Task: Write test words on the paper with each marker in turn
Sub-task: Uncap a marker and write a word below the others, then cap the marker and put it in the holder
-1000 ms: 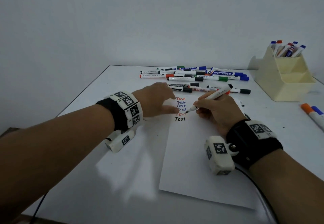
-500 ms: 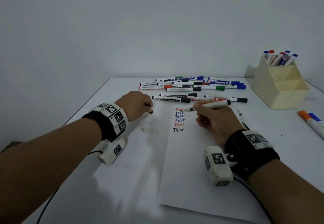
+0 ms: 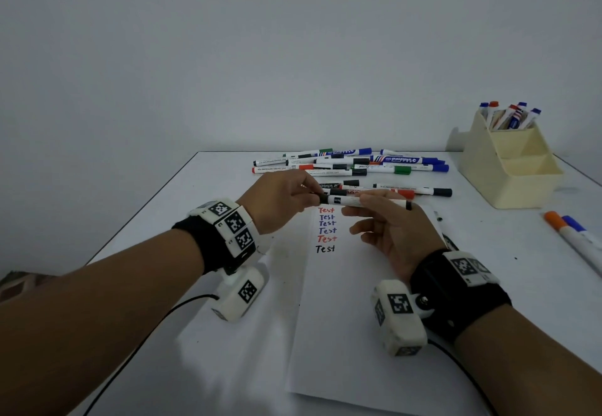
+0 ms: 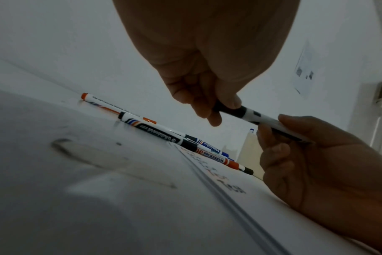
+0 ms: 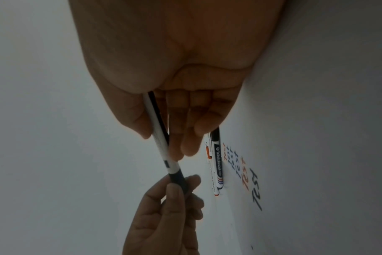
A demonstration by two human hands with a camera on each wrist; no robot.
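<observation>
Head view: left hand now capping marker; right hand lifted off paper.

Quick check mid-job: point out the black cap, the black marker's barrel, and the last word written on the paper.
black cap (image 4: 233, 110), left wrist view, its exposed side.
black marker barrel (image 5: 161, 143), right wrist view, mid white barrel.
black "Test" (image 3: 325, 248), head view, middle of the word.

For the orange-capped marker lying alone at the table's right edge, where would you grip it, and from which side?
Pinch the white barrel just behind the cap of the orange-capped marker, coming from above with the right hand. It lies flat beside a blue-capped marker, so side access looks tight.
</observation>
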